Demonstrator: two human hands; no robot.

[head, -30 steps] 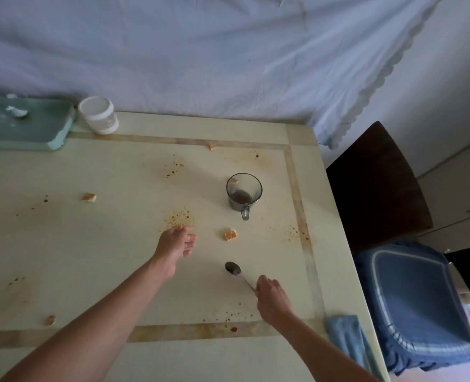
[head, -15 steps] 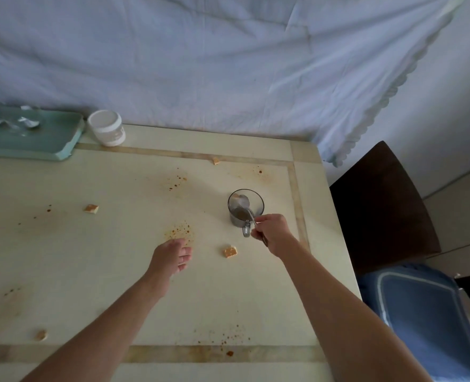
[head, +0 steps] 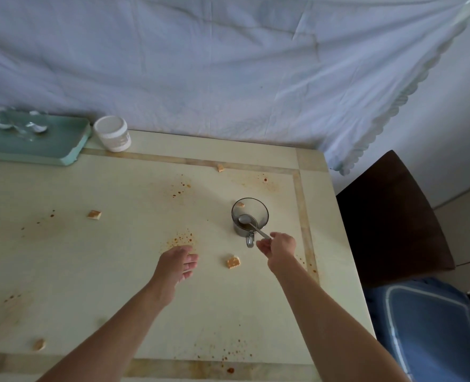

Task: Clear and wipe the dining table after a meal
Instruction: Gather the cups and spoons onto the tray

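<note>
**Spoon now resting in the glass mug**

Half a second ago the right hand [head: 279,244] held the spoon [head: 251,226] by its handle over the mug; now the fingers [head: 263,247] are loosely spread just beside the handle's end, and whether they touch it is hard to tell. The left hand [head: 177,264] has barely shifted: it hovers palm-down over the surface [head: 118,285], fingers relaxed and slightly parted, holding nothing.

The spoon's bowl lies inside the glass mug [head: 250,219], low against the brown dregs, and its long axis slants from there toward the near right, the handle leaning on the rim above the mug's handle. The mug stands upright at the right of the surface.

A biscuit piece [head: 233,262] lies between the two hands; others [head: 94,215] are scattered among brown stains. The teal tray [head: 43,150] at the far left is cut off by the frame, its contents blurred. A white jar [head: 112,133] stands just beside it.
</note>
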